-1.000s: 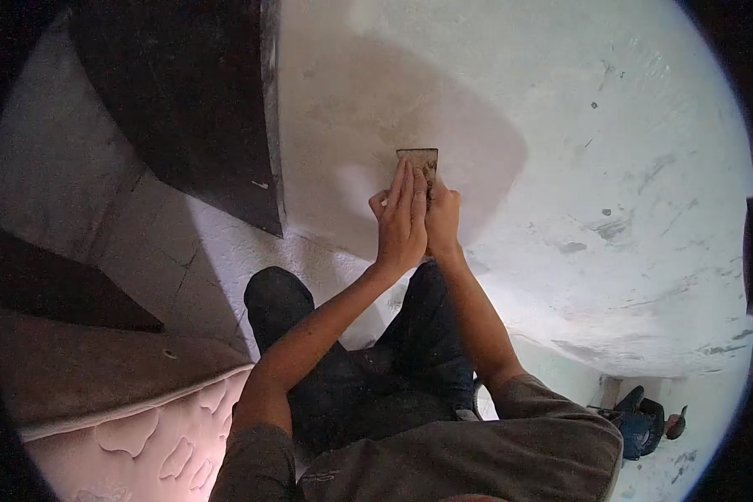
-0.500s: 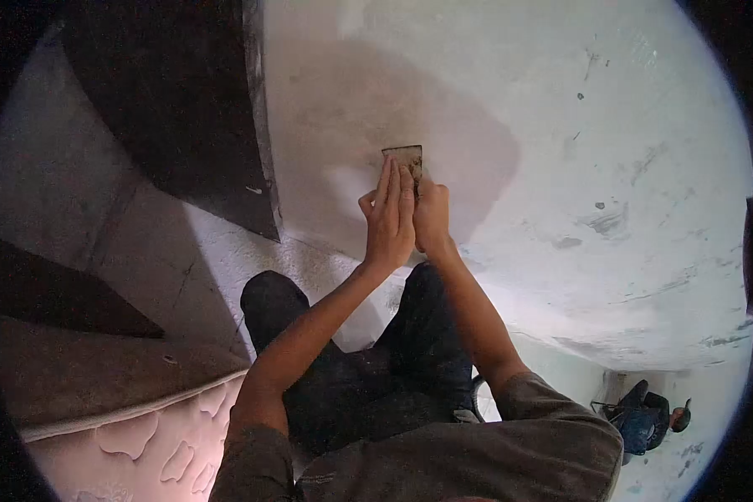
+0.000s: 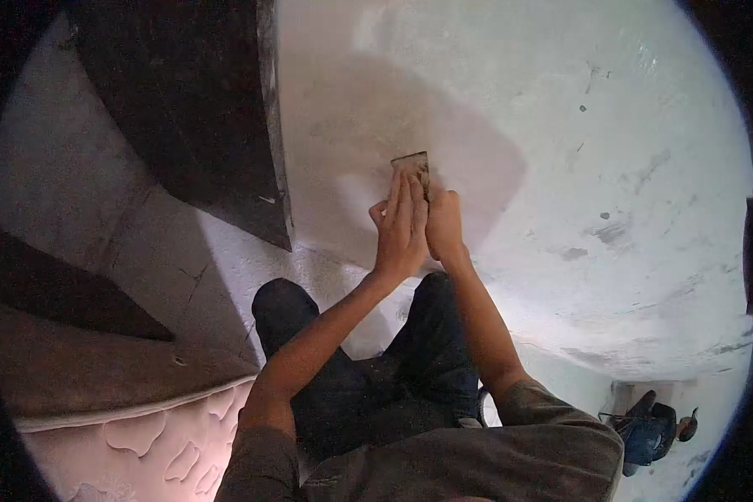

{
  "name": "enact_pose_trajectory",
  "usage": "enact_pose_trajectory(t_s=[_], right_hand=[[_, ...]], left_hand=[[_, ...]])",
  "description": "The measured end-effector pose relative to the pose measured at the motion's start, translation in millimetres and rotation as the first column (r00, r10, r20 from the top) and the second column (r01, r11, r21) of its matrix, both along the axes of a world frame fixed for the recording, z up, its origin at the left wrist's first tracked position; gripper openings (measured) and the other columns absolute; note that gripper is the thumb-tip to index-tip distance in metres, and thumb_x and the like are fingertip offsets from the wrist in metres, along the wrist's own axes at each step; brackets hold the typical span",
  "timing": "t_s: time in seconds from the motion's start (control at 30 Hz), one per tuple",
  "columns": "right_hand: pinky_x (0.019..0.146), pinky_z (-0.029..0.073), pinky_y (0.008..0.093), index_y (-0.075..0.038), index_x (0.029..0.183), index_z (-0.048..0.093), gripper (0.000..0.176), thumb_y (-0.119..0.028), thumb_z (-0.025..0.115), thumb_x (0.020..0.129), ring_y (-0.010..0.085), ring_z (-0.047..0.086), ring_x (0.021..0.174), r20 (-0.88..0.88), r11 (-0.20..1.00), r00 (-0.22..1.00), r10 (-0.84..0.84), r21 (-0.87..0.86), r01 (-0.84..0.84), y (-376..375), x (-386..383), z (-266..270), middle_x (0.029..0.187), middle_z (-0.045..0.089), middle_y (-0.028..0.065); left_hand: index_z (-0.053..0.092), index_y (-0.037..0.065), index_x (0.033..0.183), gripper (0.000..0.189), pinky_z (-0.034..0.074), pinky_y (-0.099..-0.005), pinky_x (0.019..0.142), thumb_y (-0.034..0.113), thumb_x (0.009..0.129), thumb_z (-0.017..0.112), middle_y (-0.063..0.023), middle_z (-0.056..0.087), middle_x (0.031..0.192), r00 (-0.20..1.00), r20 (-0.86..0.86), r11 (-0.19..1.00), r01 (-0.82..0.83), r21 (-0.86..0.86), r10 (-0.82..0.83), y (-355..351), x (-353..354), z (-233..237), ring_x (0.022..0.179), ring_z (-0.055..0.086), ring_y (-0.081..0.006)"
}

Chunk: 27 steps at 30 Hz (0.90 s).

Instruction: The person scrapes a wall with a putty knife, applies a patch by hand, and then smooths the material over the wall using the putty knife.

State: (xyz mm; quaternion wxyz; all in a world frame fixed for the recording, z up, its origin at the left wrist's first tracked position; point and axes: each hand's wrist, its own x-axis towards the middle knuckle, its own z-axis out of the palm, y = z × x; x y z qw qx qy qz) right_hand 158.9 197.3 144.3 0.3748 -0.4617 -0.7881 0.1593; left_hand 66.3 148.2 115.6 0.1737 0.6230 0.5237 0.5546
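Note:
A putty knife [image 3: 412, 162] with a worn, smeared blade lies against the pale wall [image 3: 477, 92], its blade edge pointing away from me. My right hand [image 3: 445, 227] is closed around its handle, which is mostly hidden by the fingers. Next to it, my left hand [image 3: 402, 230] lies with fingers stretched out flat on the back of the blade, the thumb apart to the left. Around the blade the wall has a damp-looking, brownish patch crossed by a shadow.
A dark panel [image 3: 201, 100] stands left of the patch, its edge close to the wall. My knees [image 3: 284, 305] are bent below my hands. A pink patterned mattress [image 3: 155, 443] lies at lower left. Another person [image 3: 651, 431] is at the far lower right.
The whole view has shifted slightly. Both hands stay on the putty knife, which has turned a little and barely moved against the wall.

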Motion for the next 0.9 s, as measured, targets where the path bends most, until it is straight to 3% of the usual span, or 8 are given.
enact_pose_trajectory(t_s=[0.2, 0.3, 0.37, 0.43, 0.53, 0.7, 0.8, 0.9], right_hand=[[0.06, 0.049, 0.0487, 0.002, 0.099, 0.06, 0.024, -0.015, 0.058, 0.083, 0.0438, 0.061, 0.071, 0.04, 1.0, 0.999, -0.022, -0.009, 0.022, 2.1, -3.9, -0.1, 0.076, 0.062, 0.0252], [0.061, 0.049, 0.0491, 0.002, 0.102, 0.06, 0.025, -0.014, 0.058, 0.082, 0.0436, 0.061, 0.071, 0.054, 1.0, 0.999, -0.002, 0.026, 0.0, 8.7, -7.8, -3.9, 0.075, 0.061, 0.0251], [0.062, 0.049, 0.0492, 0.002, 0.104, 0.06, 0.027, -0.014, 0.057, 0.082, 0.0435, 0.061, 0.072, 0.057, 0.999, 0.998, 0.015, 0.047, -0.017, 8.5, -10.3, 0.4, 0.075, 0.062, 0.0249], [0.061, 0.049, 0.0494, 0.002, 0.101, 0.061, 0.025, -0.013, 0.057, 0.081, 0.0439, 0.06, 0.071, 0.177, 0.994, 0.982, -0.06, 0.098, 0.043, -1.4, -8.5, 8.8, 0.075, 0.061, 0.0249], [0.061, 0.048, 0.05, 0.002, 0.097, 0.061, 0.023, -0.013, 0.057, 0.08, 0.0445, 0.059, 0.068, 0.101, 0.995, 0.99, -0.093, -0.008, 0.095, 0.5, -0.7, -1.1, 0.074, 0.061, 0.0248], [0.06, 0.048, 0.0492, 0.0, 0.091, 0.063, 0.018, -0.013, 0.056, 0.081, 0.044, 0.059, 0.067, 0.109, 0.997, 0.992, -0.065, 0.036, 0.061, 1.1, -0.2, 6.0, 0.074, 0.061, 0.0247], [0.06, 0.048, 0.0491, 0.0, 0.09, 0.062, 0.018, -0.015, 0.055, 0.082, 0.0441, 0.06, 0.068, 0.16, 0.992, 0.986, -0.043, 0.122, 0.023, 2.0, -1.9, 5.3, 0.074, 0.061, 0.024], [0.061, 0.049, 0.049, -0.002, 0.095, 0.061, 0.02, -0.017, 0.055, 0.084, 0.0437, 0.06, 0.068, 0.274, 0.993, 0.959, -0.071, 0.108, 0.042, 7.0, 2.9, -5.9, 0.074, 0.062, 0.0231]], left_hand=[[0.031, -0.008, 0.139, 0.052, 0.022, -0.0404, 0.102, 0.027, 0.101, 0.032, -0.0266, 0.022, 0.149, 1.0, 0.014, 1.0, -0.002, -0.006, 0.002, 2.1, 2.6, -5.2, 0.135, 0.028, -0.0302], [0.026, -0.007, 0.142, 0.055, 0.018, -0.0403, 0.106, 0.03, 0.102, 0.026, -0.0266, 0.022, 0.15, 0.998, -0.054, 0.999, -0.035, -0.023, 0.034, 6.3, -2.3, -7.5, 0.139, 0.023, -0.031], [0.027, -0.008, 0.141, 0.054, 0.02, -0.0407, 0.105, 0.029, 0.101, 0.029, -0.0273, 0.025, 0.148, 1.0, 0.017, 1.0, -0.012, 0.005, 0.012, 6.0, -8.2, -2.0, 0.138, 0.026, -0.0322], [0.029, -0.01, 0.139, 0.054, 0.021, -0.0412, 0.103, 0.027, 0.1, 0.031, -0.0277, 0.024, 0.148, 1.0, -0.012, 1.0, -0.005, 0.005, 0.005, 0.8, -8.2, 2.1, 0.136, 0.028, -0.0319], [0.031, -0.013, 0.137, 0.054, 0.023, -0.0414, 0.101, 0.026, 0.099, 0.033, -0.0283, 0.025, 0.148, 1.0, 0.005, 1.0, -0.009, 0.0, 0.009, 0.4, -1.5, 2.4, 0.132, 0.032, -0.0317], [0.031, -0.01, 0.139, 0.053, 0.021, -0.0403, 0.104, 0.026, 0.099, 0.035, -0.0282, 0.029, 0.146, 0.999, 0.036, 1.0, 0.0, -0.024, 0.001, -1.1, -2.6, 6.2, 0.133, 0.032, -0.0331], [0.031, -0.01, 0.138, 0.054, 0.021, -0.0407, 0.104, 0.026, 0.099, 0.036, -0.0295, 0.028, 0.146, 1.0, 0.016, 0.999, -0.006, 0.033, 0.005, -1.2, -7.4, 5.6, 0.131, 0.034, -0.032], [0.032, -0.01, 0.138, 0.053, 0.021, -0.0412, 0.103, 0.025, 0.098, 0.038, -0.0301, 0.025, 0.147, 1.0, 0.024, 0.999, -0.008, -0.031, 0.009, -1.0, -4.0, 1.6, 0.131, 0.033, -0.0314]])
